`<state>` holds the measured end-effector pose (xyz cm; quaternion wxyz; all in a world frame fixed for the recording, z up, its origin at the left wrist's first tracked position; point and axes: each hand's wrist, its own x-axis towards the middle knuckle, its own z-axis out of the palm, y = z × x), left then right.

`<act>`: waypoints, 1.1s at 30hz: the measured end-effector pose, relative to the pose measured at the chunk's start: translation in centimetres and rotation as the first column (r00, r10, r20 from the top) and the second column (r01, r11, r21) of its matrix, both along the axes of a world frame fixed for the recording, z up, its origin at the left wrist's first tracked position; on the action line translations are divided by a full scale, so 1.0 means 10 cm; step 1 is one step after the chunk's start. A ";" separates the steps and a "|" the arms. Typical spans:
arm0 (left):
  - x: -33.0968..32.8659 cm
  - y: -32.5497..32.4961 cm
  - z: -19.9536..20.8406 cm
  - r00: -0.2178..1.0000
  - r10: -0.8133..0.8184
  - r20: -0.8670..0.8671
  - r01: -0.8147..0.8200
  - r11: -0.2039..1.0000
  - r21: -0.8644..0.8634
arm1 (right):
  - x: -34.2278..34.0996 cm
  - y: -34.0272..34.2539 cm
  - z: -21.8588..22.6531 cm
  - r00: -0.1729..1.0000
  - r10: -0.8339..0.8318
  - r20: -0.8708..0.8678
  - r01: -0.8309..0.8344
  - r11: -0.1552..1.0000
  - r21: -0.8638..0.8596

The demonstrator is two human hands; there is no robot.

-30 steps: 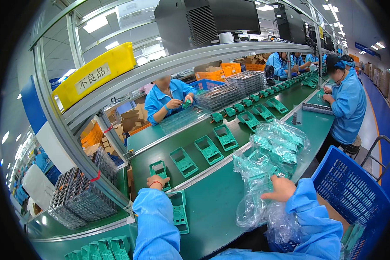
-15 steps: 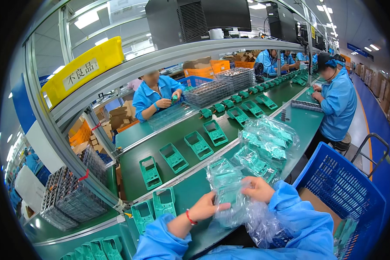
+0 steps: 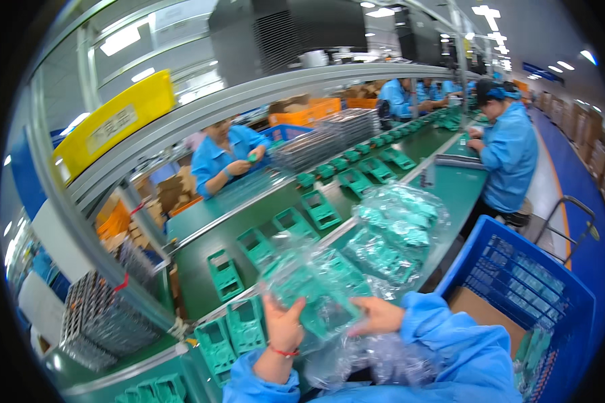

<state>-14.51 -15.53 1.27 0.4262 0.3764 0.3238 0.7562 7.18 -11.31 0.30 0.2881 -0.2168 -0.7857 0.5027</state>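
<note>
Motion blur and crinkled film hide much of the bagged green housing point(image 3: 319, 302) from us, and the lower edge cuts off our blue sleeves point(image 3: 457, 342). More bagged housings point(image 3: 400, 225) heap just beyond; a blue crate point(image 3: 454, 263) stands to the right. The housing lies between our hands — left hand point(image 3: 284, 328) gripping its left side, right hand point(image 3: 379, 316) pinching its near right edge.
</note>
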 end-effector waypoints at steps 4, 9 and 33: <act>-0.28 -0.21 0.35 0.998 0.034 -0.059 -0.027 0.994 0.108 | 0.13 0.10 0.19 0.997 0.078 -0.023 -0.081 0.954 -0.288; -0.75 -0.25 0.31 0.978 -0.206 0.030 0.207 0.977 -0.052 | 0.41 0.16 0.37 0.994 0.065 -0.087 -0.065 0.998 0.000; -0.55 -0.44 -0.31 0.774 -0.312 0.551 0.475 0.862 -0.179 | 1.27 0.52 0.47 0.855 -0.248 -0.456 0.190 0.967 -0.169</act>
